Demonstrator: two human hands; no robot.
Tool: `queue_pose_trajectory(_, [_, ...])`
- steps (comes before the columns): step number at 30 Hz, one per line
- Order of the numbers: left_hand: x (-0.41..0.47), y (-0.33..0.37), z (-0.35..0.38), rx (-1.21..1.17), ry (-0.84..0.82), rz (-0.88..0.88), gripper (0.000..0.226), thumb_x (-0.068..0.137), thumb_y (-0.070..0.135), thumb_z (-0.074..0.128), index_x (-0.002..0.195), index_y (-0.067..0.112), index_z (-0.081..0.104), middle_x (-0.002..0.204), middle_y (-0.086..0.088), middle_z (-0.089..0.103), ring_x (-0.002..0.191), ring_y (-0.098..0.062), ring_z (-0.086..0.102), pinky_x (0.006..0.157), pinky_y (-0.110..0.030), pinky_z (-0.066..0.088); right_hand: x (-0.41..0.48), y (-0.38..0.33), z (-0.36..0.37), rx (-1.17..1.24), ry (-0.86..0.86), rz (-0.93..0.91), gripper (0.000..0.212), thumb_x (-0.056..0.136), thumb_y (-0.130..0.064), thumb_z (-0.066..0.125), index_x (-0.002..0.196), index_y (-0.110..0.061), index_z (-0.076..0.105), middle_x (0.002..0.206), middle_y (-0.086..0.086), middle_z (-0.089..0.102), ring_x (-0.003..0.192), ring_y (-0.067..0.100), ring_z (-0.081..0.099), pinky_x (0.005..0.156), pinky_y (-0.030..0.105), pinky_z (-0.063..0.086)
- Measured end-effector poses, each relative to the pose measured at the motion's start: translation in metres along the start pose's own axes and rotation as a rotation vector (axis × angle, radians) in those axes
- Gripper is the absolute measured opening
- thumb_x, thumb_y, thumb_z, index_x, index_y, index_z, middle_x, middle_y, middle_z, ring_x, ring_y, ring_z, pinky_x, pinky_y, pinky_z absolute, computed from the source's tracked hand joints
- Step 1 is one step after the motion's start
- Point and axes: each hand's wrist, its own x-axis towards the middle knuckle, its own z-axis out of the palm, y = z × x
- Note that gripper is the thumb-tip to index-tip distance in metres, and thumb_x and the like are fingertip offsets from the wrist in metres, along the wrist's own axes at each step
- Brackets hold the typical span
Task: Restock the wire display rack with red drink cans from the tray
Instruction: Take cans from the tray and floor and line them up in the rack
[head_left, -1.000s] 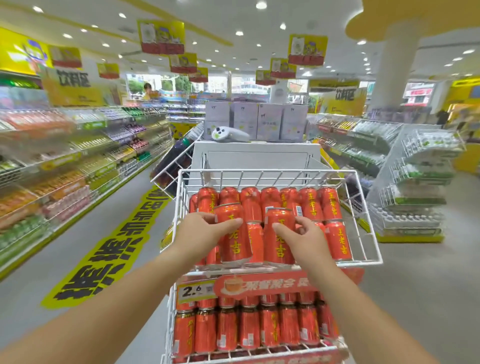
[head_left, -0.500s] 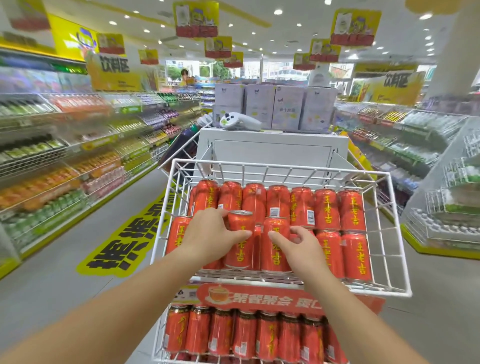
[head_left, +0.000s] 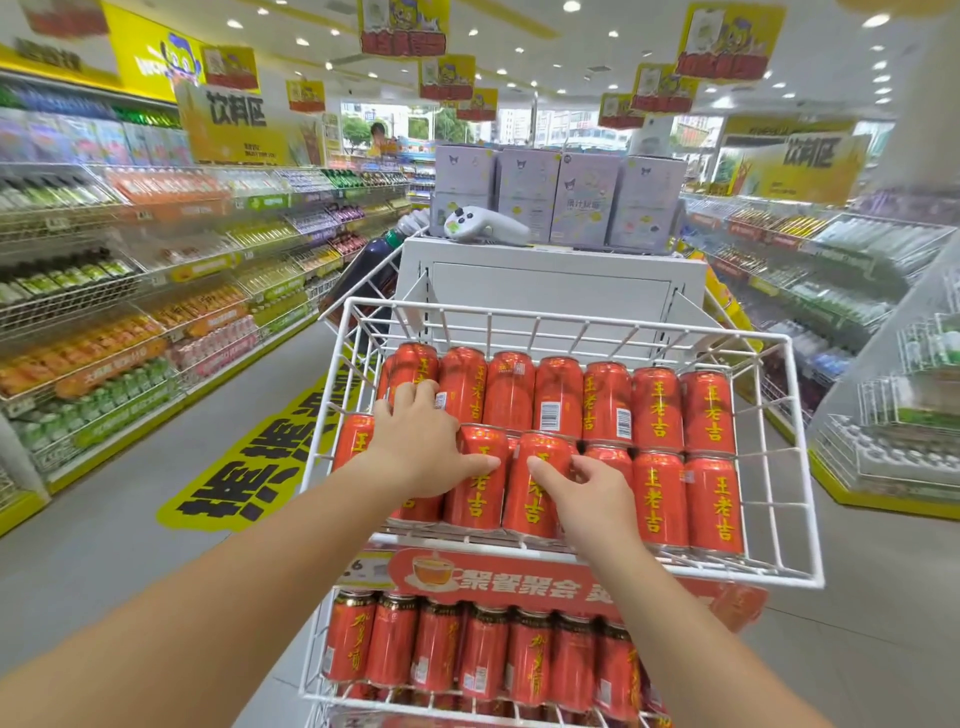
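Note:
The white wire display rack (head_left: 571, 318) stands right in front of me. Its top basket holds two rows of red drink cans (head_left: 657, 410) with yellow characters. My left hand (head_left: 418, 441) lies flat over the front-left cans, fingers spread towards the back row and thumb on a front can (head_left: 475, 493). My right hand (head_left: 595, 493) grips the neighbouring front can (head_left: 532, 493), thumb on its face and fingers curled over its right side. A lower tier (head_left: 483, 649) is packed with more red cans. No tray shows.
A red price banner (head_left: 519, 577) hangs below the basket. Behind the rack is a white block (head_left: 550, 291) carrying lilac boxes (head_left: 584, 202) and a white handheld device (head_left: 483, 226). Stocked shelves (head_left: 130, 312) line both aisles. A yellow floor sticker (head_left: 260, 467) lies on the left.
Both hands have lowered two cans into the basket's front row. My left hand's fingers have spread out flat. The view has moved closer to the rack.

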Motion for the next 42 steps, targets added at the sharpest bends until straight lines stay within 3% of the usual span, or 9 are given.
queue_pose_trajectory(3, [-0.001, -0.004, 0.008, 0.043, 0.021, 0.026, 0.086, 0.079, 0.090, 0.032, 0.131, 0.030, 0.065, 0.163, -0.009, 0.023, 0.147, -0.034, 0.017, 0.115, -0.058, 0.019, 0.000, -0.002, 0.001, -0.001, -0.018, -0.001, 0.080, 0.077, -0.060, 0.074, 0.140, -0.013, 0.057, 0.138, 0.003, 0.062, 0.123, 0.022, 0.059, 0.100, 0.038, 0.049])
queue_pose_trajectory(9, [0.000, -0.012, 0.017, 0.142, 0.160, 0.142, 0.097, 0.077, 0.091, 0.011, 0.118, 0.025, 0.069, 0.157, -0.011, 0.034, 0.140, -0.031, 0.031, 0.108, -0.057, 0.028, 0.002, -0.008, -0.002, -0.107, -0.049, -0.106, 0.075, 0.081, -0.057, 0.073, 0.140, -0.015, 0.056, 0.139, 0.002, 0.059, 0.124, 0.021, 0.057, 0.100, 0.035, 0.047])
queue_pose_trajectory(12, [0.000, -0.017, 0.018, 0.193, 0.205, 0.202, 0.098, 0.080, 0.088, 0.005, 0.113, 0.024, 0.071, 0.157, -0.012, 0.035, 0.138, -0.031, 0.034, 0.108, -0.059, 0.031, 0.004, -0.007, -0.004, -0.163, -0.100, -0.136, 0.069, 0.084, -0.059, 0.067, 0.137, -0.017, 0.058, 0.133, 0.003, 0.062, 0.120, 0.021, 0.059, 0.103, 0.043, 0.050])
queue_pose_trajectory(18, [-0.002, -0.018, 0.020, 0.273, 0.195, 0.190, 0.104, 0.080, 0.083, -0.003, 0.131, 0.017, 0.058, 0.155, -0.012, 0.037, 0.135, -0.031, 0.038, 0.105, -0.058, 0.032, 0.004, -0.006, 0.000, -0.199, -0.099, -0.134, 0.072, 0.084, -0.062, 0.064, 0.140, -0.018, 0.055, 0.136, 0.002, 0.060, 0.122, 0.023, 0.058, 0.102, 0.047, 0.051])
queue_pose_trajectory(22, [-0.002, -0.014, 0.023, 0.177, 0.187, 0.176, 0.096, 0.080, 0.083, 0.006, 0.128, 0.013, 0.052, 0.143, -0.010, 0.047, 0.125, -0.030, 0.047, 0.100, -0.051, 0.040, 0.004, -0.006, -0.001, -0.226, -0.106, -0.129, 0.066, 0.084, -0.062, 0.064, 0.134, -0.018, 0.060, 0.129, 0.003, 0.064, 0.117, 0.023, 0.061, 0.100, 0.046, 0.052])
queue_pose_trajectory(26, [-0.007, -0.014, 0.026, 0.095, 0.189, 0.215, 0.084, 0.089, 0.077, 0.020, 0.142, 0.016, 0.041, 0.151, -0.012, 0.043, 0.135, -0.031, 0.042, 0.107, -0.050, 0.039, -0.001, -0.007, -0.003, -0.315, -0.098, -0.149, 0.068, 0.085, -0.066, 0.058, 0.134, -0.020, 0.057, 0.132, 0.002, 0.061, 0.119, 0.021, 0.058, 0.102, 0.045, 0.050])
queue_pose_trajectory(31, [-0.029, -0.026, 0.023, 0.127, 0.169, 0.246, 0.093, 0.087, 0.078, 0.010, 0.155, 0.016, 0.025, 0.163, -0.012, 0.028, 0.148, -0.031, 0.026, 0.118, -0.054, 0.026, -0.019, -0.011, -0.009, -0.592, -0.008, -0.273, 0.091, 0.083, -0.075, 0.047, 0.152, -0.018, 0.032, 0.156, 0.004, 0.036, 0.144, 0.025, 0.031, 0.115, 0.048, 0.036])
queue_pose_trajectory(36, [-0.058, -0.048, 0.022, 0.133, 0.144, 0.283, 0.096, 0.087, 0.080, 0.010, 0.162, 0.021, 0.003, 0.171, -0.008, 0.002, 0.156, -0.032, -0.001, 0.123, -0.059, 0.007, -0.056, -0.015, -0.001, -0.808, -0.026, -0.364, 0.106, 0.077, -0.087, 0.029, 0.159, -0.023, 0.010, 0.169, 0.005, 0.004, 0.155, 0.025, 0.000, 0.125, 0.047, 0.009])
queue_pose_trajectory(42, [-0.108, -0.089, 0.024, 0.164, 0.175, 0.353, 0.096, 0.087, 0.080, 0.009, 0.162, 0.020, 0.005, 0.171, -0.011, 0.003, 0.156, -0.033, -0.001, 0.123, -0.059, 0.007, -0.119, -0.013, 0.022, -0.974, 0.038, -0.488, 0.099, 0.082, -0.081, 0.025, 0.159, -0.021, 0.008, 0.168, 0.008, -0.006, 0.154, 0.026, -0.009, 0.121, 0.046, -0.006])
